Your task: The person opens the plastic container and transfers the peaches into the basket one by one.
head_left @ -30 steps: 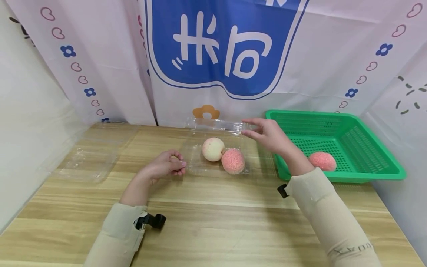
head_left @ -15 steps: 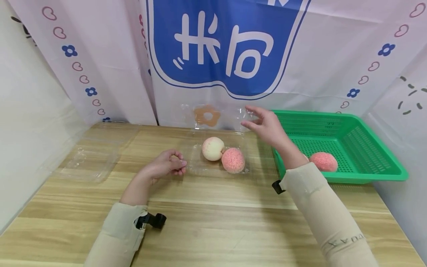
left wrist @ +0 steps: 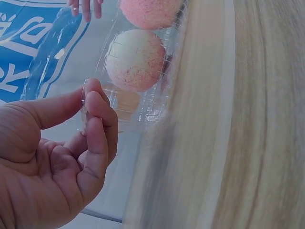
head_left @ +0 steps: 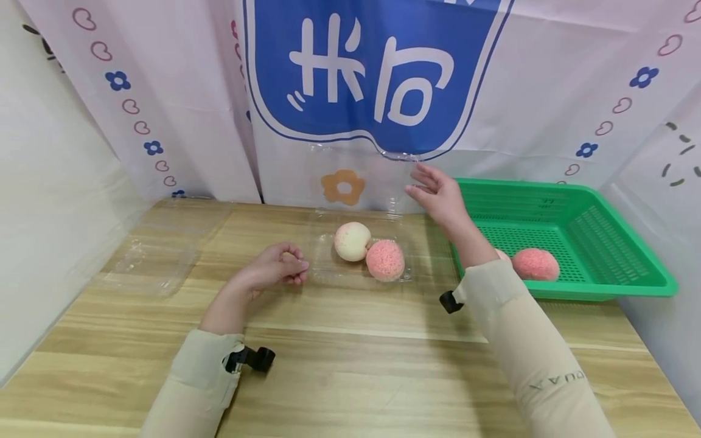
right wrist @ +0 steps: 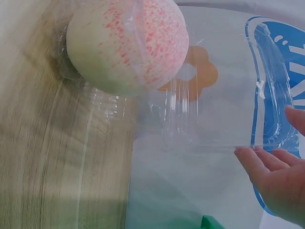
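Wood-grain worktop: supporting a clear clamshell. Its lid is standing raised, just left of the nearer right grip, whose relaxed fingers are touching its edge; the left grip is pinching the clamshell's left side. Two peach-like balls: sitting inside.

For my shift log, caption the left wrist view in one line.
Left hand pinches the edge of a clear plastic container holding a pale, pink-speckled ball and a pink ball.

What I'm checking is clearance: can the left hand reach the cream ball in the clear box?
Probably yes: the lid stands raised behind the cream ball, though the left hand, pinching the clear box, must release it.
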`<action>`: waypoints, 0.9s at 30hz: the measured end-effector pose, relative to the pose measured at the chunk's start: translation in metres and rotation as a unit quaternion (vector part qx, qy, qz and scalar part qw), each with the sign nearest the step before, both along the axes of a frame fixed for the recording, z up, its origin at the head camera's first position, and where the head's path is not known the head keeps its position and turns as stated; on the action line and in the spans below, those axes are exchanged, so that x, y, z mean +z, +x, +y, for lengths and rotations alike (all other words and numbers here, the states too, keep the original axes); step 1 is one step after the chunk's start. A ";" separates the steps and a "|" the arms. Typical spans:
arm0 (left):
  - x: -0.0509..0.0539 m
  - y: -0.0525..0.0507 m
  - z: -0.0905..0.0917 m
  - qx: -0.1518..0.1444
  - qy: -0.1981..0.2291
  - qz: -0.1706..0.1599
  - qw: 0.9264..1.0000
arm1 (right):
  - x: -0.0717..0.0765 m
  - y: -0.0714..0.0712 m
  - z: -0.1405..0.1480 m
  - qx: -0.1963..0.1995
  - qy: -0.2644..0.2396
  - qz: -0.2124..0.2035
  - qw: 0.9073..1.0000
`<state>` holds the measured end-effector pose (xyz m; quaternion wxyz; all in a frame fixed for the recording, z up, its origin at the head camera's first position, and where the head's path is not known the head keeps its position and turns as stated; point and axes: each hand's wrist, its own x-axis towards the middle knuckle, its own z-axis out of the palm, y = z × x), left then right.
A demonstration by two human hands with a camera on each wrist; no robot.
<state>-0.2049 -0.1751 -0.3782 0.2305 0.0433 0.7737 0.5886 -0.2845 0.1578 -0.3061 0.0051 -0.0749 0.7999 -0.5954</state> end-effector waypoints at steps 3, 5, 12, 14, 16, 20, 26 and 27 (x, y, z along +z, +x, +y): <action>0.002 0.000 0.001 0.011 -0.008 0.002 1.000 | 0.000 -0.002 -0.001 -0.001 -0.017 -0.006 1.000; 0.004 0.000 0.002 0.015 -0.011 0.005 1.000 | 0.000 -0.003 -0.002 -0.002 -0.018 -0.009 1.000; 0.003 0.000 0.004 0.029 -0.029 0.006 0.999 | -0.001 -0.005 -0.005 0.010 0.000 -0.036 0.999; 0.003 0.000 0.003 0.026 -0.034 0.010 0.999 | -0.001 -0.006 -0.006 0.009 0.005 -0.042 0.999; 0.002 -0.001 0.003 0.026 -0.040 0.009 0.999 | -0.002 -0.007 -0.007 0.005 0.008 -0.049 0.999; 0.001 -0.001 0.003 0.026 -0.042 0.007 0.999 | -0.002 -0.005 -0.008 -0.002 0.013 -0.059 0.998; 0.001 -0.001 0.003 0.027 -0.036 0.004 0.999 | 0.001 0.003 -0.005 -0.005 0.025 -0.056 0.998; 0.000 -0.001 0.003 0.027 -0.036 0.005 0.999 | 0.002 0.005 -0.004 -0.007 0.028 -0.052 0.998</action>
